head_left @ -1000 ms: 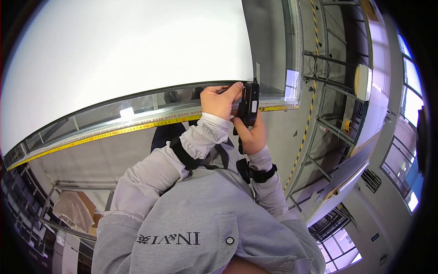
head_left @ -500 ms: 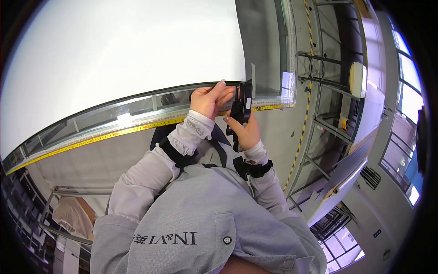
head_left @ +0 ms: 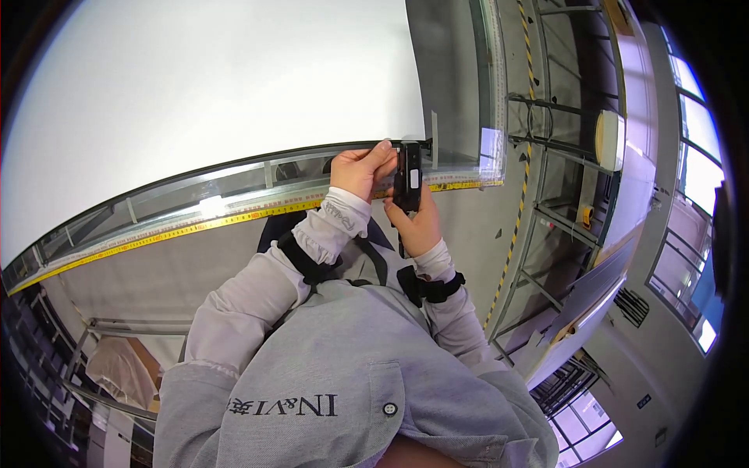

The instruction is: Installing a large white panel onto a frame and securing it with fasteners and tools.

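A large white sheet (head_left: 226,86) with a black edge strip (head_left: 257,156) covers the upper left of the view. At its near right corner my left hand (head_left: 360,171) is closed, thumb and forefinger pinching the strip. Close beside it, my right hand (head_left: 420,222) is wrapped round a black handheld tool (head_left: 407,178) with a small white label. The tool's upper end lies against the strip, next to my left fingertips. My right palm hides its lower part, so its exact kind does not show.
A yellow measuring tape (head_left: 187,228) runs along the near edge of the glass-topped table (head_left: 456,117). Metal racks (head_left: 569,148) stand to the right, beyond a yellow-and-black floor line (head_left: 515,242). A plastic-covered bundle (head_left: 117,370) sits at lower left.
The tool has shifted a little left, closer to my left fingers, and turned in my right hand. My left hand has moved slightly right along the strip.
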`<state>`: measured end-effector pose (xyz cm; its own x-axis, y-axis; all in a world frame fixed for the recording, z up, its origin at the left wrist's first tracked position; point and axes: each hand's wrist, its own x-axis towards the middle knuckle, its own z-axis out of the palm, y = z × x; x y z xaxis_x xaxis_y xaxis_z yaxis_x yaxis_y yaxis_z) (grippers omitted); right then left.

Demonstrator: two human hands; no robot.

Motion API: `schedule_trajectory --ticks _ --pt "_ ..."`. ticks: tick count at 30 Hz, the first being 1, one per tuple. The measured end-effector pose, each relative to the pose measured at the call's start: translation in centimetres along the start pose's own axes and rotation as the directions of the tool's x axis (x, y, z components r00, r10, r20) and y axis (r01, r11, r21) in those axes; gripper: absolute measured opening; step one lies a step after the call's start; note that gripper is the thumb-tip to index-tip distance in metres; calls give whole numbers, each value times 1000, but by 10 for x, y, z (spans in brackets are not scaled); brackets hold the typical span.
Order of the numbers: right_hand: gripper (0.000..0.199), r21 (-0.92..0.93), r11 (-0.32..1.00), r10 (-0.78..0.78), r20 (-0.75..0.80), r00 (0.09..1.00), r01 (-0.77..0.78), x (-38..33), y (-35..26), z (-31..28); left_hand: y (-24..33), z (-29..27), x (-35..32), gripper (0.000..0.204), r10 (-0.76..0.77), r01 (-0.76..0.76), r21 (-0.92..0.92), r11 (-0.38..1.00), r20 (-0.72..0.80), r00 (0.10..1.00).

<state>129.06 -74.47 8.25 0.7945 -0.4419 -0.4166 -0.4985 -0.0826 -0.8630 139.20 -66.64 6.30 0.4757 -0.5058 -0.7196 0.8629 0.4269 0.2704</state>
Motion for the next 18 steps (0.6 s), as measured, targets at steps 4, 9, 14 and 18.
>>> schedule_trajectory --ticks 4,9,14,18 --pt "27 -71 997 -35 -16 999 34 1 -2 0 -1 1 -1 13 28 -28 3 1000 -13 1000" --pt "27 -185 982 21 -120 993 -43 3 8 6 -8 1 2 12 104 -103 -13 995 48 993" --pt "31 -165 986 -5 -71 997 -7 7 5 3 -3 3 2 9 153 -152 -21 988 37 988" --pt "42 122 992 -46 61 997 39 1 -4 -7 7 4 1 14 99 -101 40 994 56 993"
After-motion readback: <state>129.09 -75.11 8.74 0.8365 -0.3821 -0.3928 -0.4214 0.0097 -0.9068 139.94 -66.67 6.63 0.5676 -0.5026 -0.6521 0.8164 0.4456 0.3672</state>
